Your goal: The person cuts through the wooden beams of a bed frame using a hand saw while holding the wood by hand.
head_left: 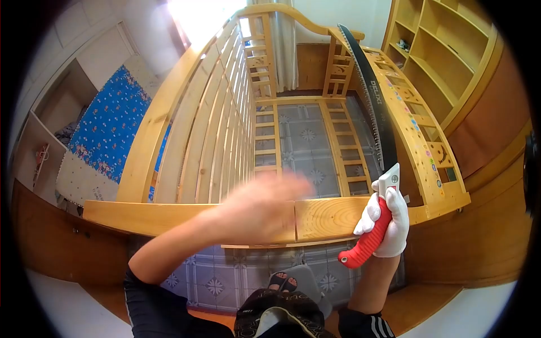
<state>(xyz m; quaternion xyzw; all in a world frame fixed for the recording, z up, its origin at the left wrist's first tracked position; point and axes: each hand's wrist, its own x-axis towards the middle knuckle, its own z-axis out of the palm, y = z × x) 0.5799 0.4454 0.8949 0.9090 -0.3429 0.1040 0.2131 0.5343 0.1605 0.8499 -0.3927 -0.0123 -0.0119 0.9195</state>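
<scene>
A white glove covers my right hand (391, 222), whose fingers are wrapped round the red handle (369, 239) of a saw. The saw's long black toothed blade (375, 104) points up and away from me. My left hand (265, 205) is bare and smeared by motion over the near wooden board (141, 215); its fingers cannot be made out. Between my hands a thin dark line (295, 221) crosses the board, with ringed wood grain to its right.
Upright slats (194, 124) stand on the left of the wooden frame, and a cut-out rail (420, 118) runs along the right. Beyond are shelves (445, 62). A blue patterned cloth (110, 124) lies at left. My sandalled feet (282, 281) rest on a grey surface below.
</scene>
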